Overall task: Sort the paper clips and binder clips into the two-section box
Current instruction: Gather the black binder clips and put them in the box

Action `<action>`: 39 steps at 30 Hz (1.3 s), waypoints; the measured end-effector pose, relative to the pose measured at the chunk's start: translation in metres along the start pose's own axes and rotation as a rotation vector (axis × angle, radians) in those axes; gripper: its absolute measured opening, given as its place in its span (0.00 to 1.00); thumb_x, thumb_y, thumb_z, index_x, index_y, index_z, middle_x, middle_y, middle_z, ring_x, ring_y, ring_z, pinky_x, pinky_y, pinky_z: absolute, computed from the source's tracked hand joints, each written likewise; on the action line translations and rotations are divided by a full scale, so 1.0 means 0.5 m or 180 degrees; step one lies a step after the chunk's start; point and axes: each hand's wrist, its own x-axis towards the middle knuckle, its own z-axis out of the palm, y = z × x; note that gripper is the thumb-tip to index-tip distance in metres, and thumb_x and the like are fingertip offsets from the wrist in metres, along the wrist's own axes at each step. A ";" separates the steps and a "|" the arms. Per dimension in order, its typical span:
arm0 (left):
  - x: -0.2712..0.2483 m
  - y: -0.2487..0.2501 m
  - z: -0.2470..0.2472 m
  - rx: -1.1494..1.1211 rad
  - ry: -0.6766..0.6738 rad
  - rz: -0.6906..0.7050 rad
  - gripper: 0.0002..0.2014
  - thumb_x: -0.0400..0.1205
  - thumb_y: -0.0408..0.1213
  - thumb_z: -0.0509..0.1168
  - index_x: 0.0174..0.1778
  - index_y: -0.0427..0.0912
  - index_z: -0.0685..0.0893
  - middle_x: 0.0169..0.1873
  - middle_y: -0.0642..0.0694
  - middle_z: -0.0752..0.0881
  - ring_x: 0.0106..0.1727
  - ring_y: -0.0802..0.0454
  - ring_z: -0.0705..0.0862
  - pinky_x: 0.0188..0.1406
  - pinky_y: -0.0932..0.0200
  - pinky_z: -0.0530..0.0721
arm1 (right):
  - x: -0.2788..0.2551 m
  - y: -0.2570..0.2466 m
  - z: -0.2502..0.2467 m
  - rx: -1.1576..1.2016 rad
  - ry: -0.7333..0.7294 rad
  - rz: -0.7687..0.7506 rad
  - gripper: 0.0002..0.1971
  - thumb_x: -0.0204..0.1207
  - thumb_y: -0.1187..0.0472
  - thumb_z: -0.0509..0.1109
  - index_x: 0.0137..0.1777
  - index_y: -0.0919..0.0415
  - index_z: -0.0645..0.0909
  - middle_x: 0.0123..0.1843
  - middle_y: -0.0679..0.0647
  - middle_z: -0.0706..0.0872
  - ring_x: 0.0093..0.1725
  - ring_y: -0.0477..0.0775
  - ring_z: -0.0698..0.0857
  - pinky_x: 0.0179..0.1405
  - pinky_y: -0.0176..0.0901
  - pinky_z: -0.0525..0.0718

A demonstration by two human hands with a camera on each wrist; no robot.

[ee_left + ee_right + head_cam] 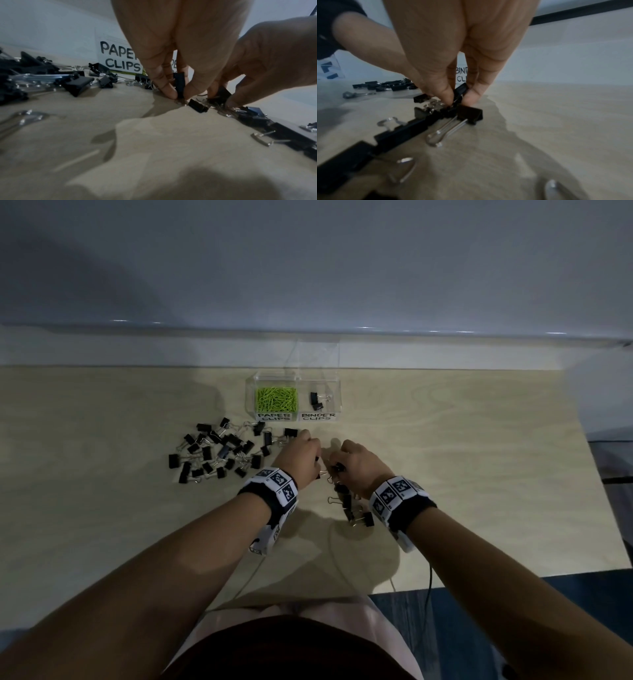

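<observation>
While the clear two-section box (pixel 293 402) stands near the far edge of the tabletop (pixel 479 474), green paper clips (pixel 276 399) filling its left section and two binder clips (pixel 317 400) in its right, the left hand (pixel 301 457) pinches one black clip (pixel 179 84) between thumb and finger. The right hand (pixel 359 466) pinches another (pixel 461 90) from a chain (pixel 349 501) of joined clips. A loose pile (pixel 222 451) lies left of centre.

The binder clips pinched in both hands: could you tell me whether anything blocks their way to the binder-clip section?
Nothing visible does. The table is bare between the left hand, the right hand and the open binder-clip section.
</observation>
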 end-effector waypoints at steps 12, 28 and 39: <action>-0.010 0.020 -0.024 0.0071 0.0015 0.0100 0.08 0.75 0.33 0.64 0.48 0.37 0.82 0.46 0.43 0.81 0.48 0.45 0.81 0.46 0.52 0.81 | -0.017 0.031 -0.005 0.0787 0.0970 0.0283 0.04 0.69 0.64 0.72 0.39 0.64 0.81 0.39 0.57 0.82 0.37 0.59 0.83 0.39 0.52 0.85; 0.046 0.061 -0.155 -0.0501 0.1056 0.0167 0.15 0.79 0.33 0.67 0.62 0.40 0.82 0.60 0.42 0.84 0.59 0.47 0.83 0.62 0.55 0.78 | 0.039 0.034 -0.150 0.0775 0.1157 0.0531 0.17 0.72 0.74 0.64 0.54 0.56 0.85 0.55 0.54 0.87 0.52 0.51 0.85 0.57 0.44 0.84; -0.046 0.019 0.027 0.0020 -0.0191 0.0394 0.11 0.77 0.30 0.67 0.55 0.39 0.83 0.51 0.42 0.80 0.59 0.42 0.76 0.60 0.52 0.75 | -0.095 0.091 0.042 0.0324 0.0289 0.0271 0.12 0.69 0.68 0.74 0.52 0.57 0.86 0.52 0.53 0.79 0.47 0.59 0.84 0.46 0.42 0.80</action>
